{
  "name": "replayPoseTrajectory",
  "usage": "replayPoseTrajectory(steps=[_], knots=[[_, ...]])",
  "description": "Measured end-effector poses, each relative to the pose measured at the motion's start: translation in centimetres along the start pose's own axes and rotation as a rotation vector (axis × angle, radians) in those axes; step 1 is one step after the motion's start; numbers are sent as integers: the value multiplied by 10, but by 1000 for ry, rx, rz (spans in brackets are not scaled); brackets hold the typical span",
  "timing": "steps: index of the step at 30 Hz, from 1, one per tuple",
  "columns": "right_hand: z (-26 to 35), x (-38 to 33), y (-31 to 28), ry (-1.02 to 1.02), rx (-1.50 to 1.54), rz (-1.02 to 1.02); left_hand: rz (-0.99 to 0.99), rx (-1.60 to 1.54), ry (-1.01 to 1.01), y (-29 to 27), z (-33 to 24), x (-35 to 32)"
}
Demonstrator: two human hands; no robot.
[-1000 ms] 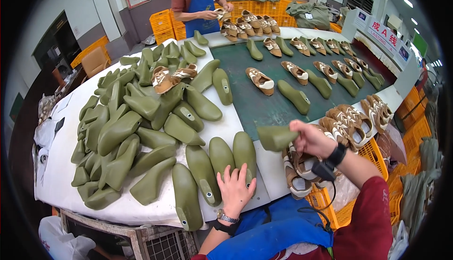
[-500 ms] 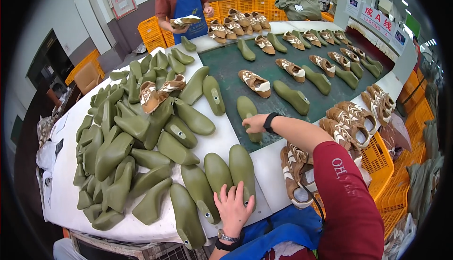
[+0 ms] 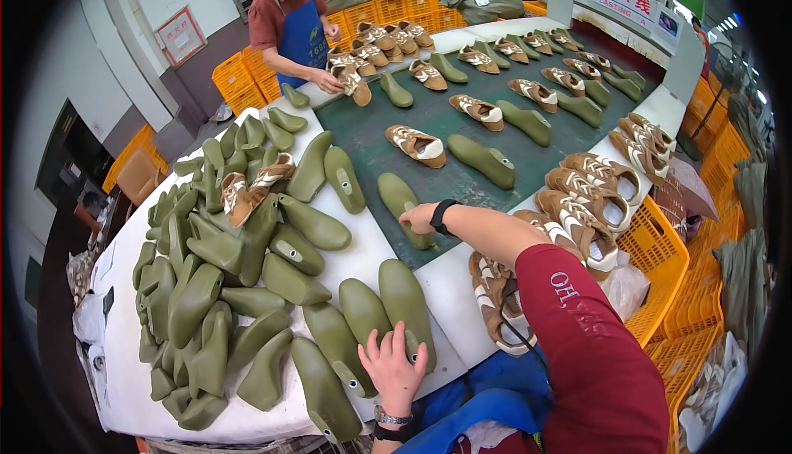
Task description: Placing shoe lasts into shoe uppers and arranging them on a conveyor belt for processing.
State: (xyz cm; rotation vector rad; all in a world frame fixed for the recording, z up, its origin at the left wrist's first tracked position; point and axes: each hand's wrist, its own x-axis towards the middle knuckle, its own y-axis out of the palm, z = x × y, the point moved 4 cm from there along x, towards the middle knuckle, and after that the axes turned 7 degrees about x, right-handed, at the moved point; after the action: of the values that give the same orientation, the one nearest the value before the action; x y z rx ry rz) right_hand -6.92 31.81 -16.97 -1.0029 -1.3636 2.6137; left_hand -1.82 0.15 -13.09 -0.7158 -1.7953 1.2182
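**Both hands on green shoe lasts at the near edge of the table**

My left hand (image 3: 394,369) sits low in the frame, just left of centre, fingers spread and lying flat over the heel end of a green last (image 3: 406,305) that rests on the white table edge (image 3: 450,289). It presses on top without closing around anything. My right hand (image 3: 419,218) is reached out to the middle of the frame, a black wristband (image 3: 444,216) on the wrist, and it touches another green last (image 3: 402,205) lying on the dark green belt (image 3: 445,132). I cannot tell whether the fingers grip that last or only rest against it, since they are turned away from the camera.

Left of my hands, a big pile of green lasts (image 3: 223,264) fills the left half of the table, with a tan and white shoe (image 3: 247,190) lying on top of the heap. Beyond my right hand, up the belt toward the upper centre, single lasts and tan shoes (image 3: 417,145) lie spaced out. To the right of my forearm, a row of tan shoes (image 3: 590,194) crowds the table's right edge, above an orange crate (image 3: 660,264). In the upper left of the frame, another person in a blue apron (image 3: 301,33) stands at the far end, a hand on a shoe there.
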Motion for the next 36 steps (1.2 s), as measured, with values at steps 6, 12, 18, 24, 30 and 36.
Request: replayPoseTrajectory(steps=[6,12,18,24,30,36], knots=[[2,-51,-32,-322,-48,-141,-25,17,26,3,-1,-5],[4,-253,-85,-426,239,-206,-55,47,69,8,-7,4],[-25,-356,-2,-464,265,-340,-102,79,64,3,-5,5],[-69,-368,85,-184,853,-886,63,41,82,-19,5,-6],[-213,-418,127,130,1203,-1524,52,153,248,-120,46,83],[-331,-413,266,552,1057,-1536,-10,464,-57,-107,165,280]])
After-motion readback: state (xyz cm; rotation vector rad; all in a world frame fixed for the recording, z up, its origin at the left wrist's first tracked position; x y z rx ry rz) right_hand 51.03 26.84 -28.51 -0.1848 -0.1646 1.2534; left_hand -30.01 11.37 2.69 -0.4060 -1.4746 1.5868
